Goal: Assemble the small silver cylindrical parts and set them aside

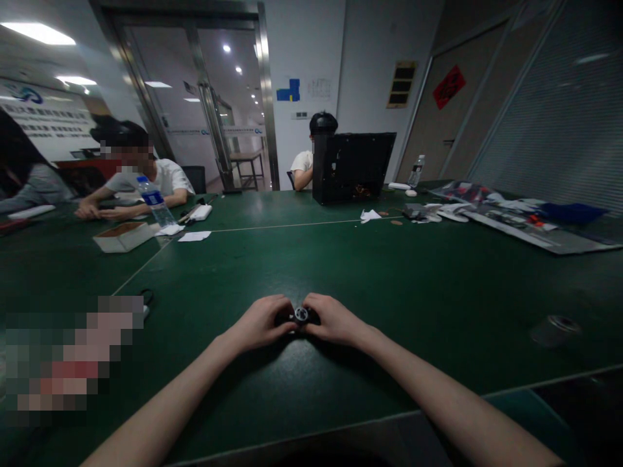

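My left hand (260, 322) and my right hand (331, 319) meet knuckle to knuckle on the green table (302, 259), both curled closed. Between their fingers sits a small dark round part with a metal centre (301, 316), gripped from both sides. Most of the part is hidden by my fingers; only its top face shows.
A small round metal piece (555, 329) lies to the right. A black open case (353, 167), water bottles (154, 202) and a white box (124, 236) stand farther back. Other people sit at the far and left sides. The table's near edge (438, 405) runs below my forearms.
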